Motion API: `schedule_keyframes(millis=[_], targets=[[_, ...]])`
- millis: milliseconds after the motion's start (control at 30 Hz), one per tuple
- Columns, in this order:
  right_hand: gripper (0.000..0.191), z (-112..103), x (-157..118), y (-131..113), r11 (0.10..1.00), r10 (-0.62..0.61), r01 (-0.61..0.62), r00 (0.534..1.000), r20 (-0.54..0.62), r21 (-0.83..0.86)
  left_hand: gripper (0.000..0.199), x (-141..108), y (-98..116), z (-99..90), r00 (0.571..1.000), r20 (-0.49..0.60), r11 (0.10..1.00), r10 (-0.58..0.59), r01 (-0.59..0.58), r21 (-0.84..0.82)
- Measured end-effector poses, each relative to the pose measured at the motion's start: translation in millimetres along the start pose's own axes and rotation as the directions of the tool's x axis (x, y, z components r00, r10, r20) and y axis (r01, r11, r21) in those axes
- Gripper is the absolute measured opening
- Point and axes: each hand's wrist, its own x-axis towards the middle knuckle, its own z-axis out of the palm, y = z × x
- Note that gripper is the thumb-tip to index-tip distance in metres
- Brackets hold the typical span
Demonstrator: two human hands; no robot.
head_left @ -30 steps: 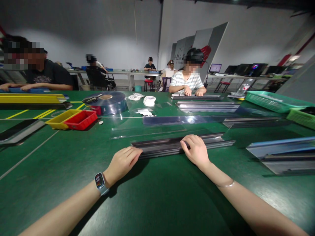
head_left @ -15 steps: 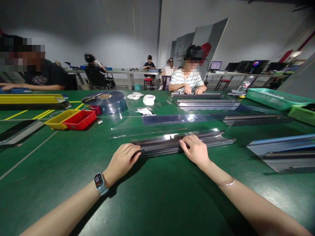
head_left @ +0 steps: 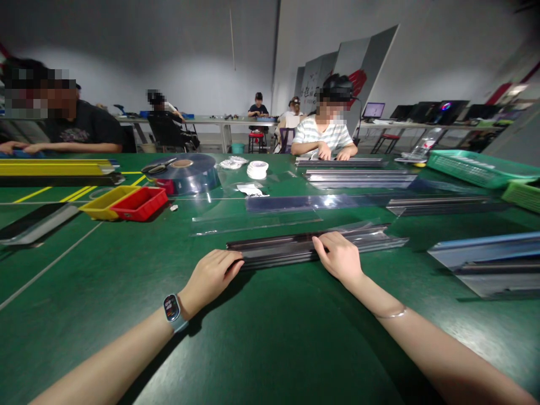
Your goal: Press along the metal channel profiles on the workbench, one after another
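A dark, glossy channel-shaped strip (head_left: 278, 250) lies across the green table in front of me, with clear film at its right part. My left hand (head_left: 217, 270) grips the strip's left end, fingers together over it and thumb on the near side. Farther right, my right hand (head_left: 338, 257) is closed on the same strip, its fingers curled over the top and the thumb pointing left. Just behind, a clear plastic sheet (head_left: 253, 223) lies flat, and beyond it a longer bluish film strip (head_left: 295, 203).
Yellow (head_left: 107, 203) and red (head_left: 141, 205) trays, a large film roll (head_left: 189, 174) with scissors and a white tape roll (head_left: 257, 169) stand beyond. More profiles (head_left: 485, 253) lie right, near green baskets (head_left: 472, 167). A person (head_left: 323, 135) works opposite, another at far left.
The film over the strip has settled lower and shows less glare at the left and middle. Both hands stay on the strip. The whole view has shifted slightly.
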Motion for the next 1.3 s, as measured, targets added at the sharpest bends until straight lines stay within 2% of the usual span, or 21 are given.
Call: schedule_keyframes(millis=[167, 400, 533, 733, 867, 933, 1133, 1300], targets=[[0.034, 1, 0, -1, 1.0, 0.0, 0.0, 1.0, -0.004, -0.005, 0.02, -1, -1, 1.6, 0.999, -0.001, 0.998, -0.049, 0.049, 0.041], [0.036, 2, -1, 0, 1.0, 0.022, -0.023, 1.0, -0.014, -0.017, 0.021, 0, 2, -1.7, 0.991, 0.057, 0.993, -0.12, 0.118, 0.032], [0.038, 2, -1, -1, 1.0, 0.021, -0.02, 0.999, -0.037, 0.007, 0.018, 2, 2, -3.3, 0.985, -0.056, 0.986, -0.166, 0.166, 0.003], [0.04, 3, -1, -2, 1.0, 0.022, -0.021, 0.998, -0.054, 0.02, 0.013, -2, -3, -2.6, 0.941, -0.199, 0.961, -0.275, 0.274, -0.031], [0.04, 4, -1, -1, 1.0, 0.023, -0.022, 0.999, -0.046, 0.02, 0.019, -7, -7, 0.7, 0.881, -0.334, 0.942, -0.334, 0.321, -0.096], [0.039, 5, -1, 0, 0.999, 0.03, -0.029, 0.999, -0.032, 0.014, 0.019, -8, -8, 2.2, 0.854, -0.365, 0.929, -0.37, 0.346, -0.132], [0.041, 5, -2, 0, 0.998, 0.053, -0.053, 0.999, 0.0, -0.018, 0.017, -6, -10, 2.3, 0.829, -0.321, 0.888, -0.458, 0.408, -0.213], [0.042, 5, -1, -1, 0.999, 0.04, -0.04, 0.999, -0.019, -0.017, 0.012, -3, -8, -1.4, 0.854, -0.266, 0.893, -0.447, 0.408, -0.19]])
